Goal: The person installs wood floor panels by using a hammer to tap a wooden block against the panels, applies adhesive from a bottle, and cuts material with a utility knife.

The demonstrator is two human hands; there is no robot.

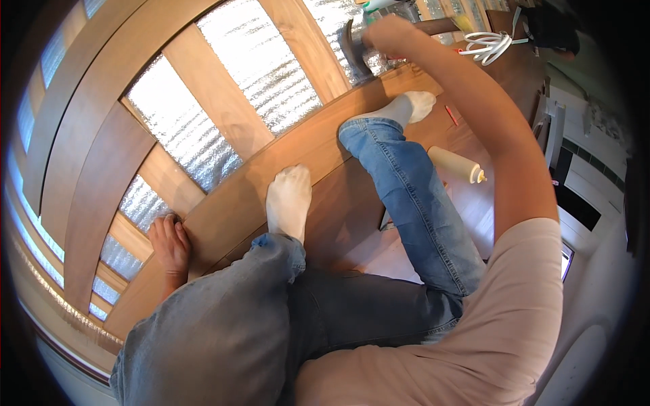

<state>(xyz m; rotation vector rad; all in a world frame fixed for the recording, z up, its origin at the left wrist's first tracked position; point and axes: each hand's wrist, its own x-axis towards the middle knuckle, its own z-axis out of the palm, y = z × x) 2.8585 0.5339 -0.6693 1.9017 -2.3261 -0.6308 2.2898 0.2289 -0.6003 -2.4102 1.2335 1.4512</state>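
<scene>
Near the top, my right hand point(391, 35) is closed round the brown handle of a hammer point(353, 51), close to its dark metal head. The head is over the far edge of a wooden floor plank point(237, 203); whether it touches the plank, I cannot tell. My left hand point(170, 242) lies on the same plank at the left, its fingers stretched over the plank's edge toward the batten beside it. Both my feet, in pale socks, rest on the planks, the left foot point(289, 199) nearer the middle.
Wooden battens point(217, 88) run over silvery foil point(261, 74) beyond the plank. Loose planks point(108, 183) lie across them at the left. At the right are a cream squeeze bottle point(455, 164), a red pencil-like stick point(451, 115) and a coiled white cable point(489, 47).
</scene>
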